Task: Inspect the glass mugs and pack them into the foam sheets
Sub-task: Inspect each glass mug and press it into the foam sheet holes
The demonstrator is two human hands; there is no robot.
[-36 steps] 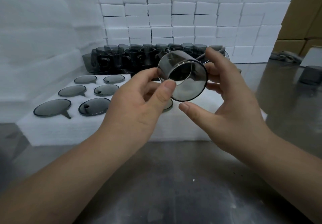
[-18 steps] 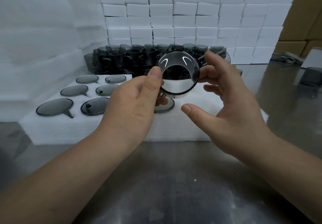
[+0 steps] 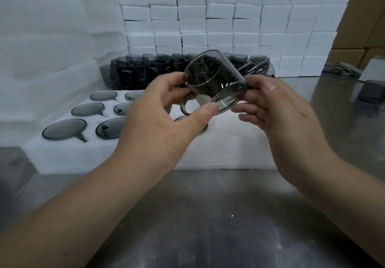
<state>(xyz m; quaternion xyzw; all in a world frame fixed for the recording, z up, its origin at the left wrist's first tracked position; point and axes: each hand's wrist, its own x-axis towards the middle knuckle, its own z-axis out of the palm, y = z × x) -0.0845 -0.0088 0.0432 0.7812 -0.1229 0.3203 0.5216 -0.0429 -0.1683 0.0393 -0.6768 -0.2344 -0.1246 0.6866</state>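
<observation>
Thumb and forefinger of the left hand (image 3: 158,117) pinched a tilted smoky grey glass mug (image 3: 216,80) over the white foam sheet (image 3: 229,149); the right hand (image 3: 287,109) gripped its far side.

The mug (image 3: 214,84) is smoky grey glass, smooth and glossy, the sheet (image 3: 229,149) is white matt foam with a soft grain, the near surface (image 3: 208,215) is dull, scuffed metal, and the far right boxes (image 3: 366,17) are matt brown cardboard.

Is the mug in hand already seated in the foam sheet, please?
No, the left hand and right hand hold the mug off the foam sheet.
</observation>
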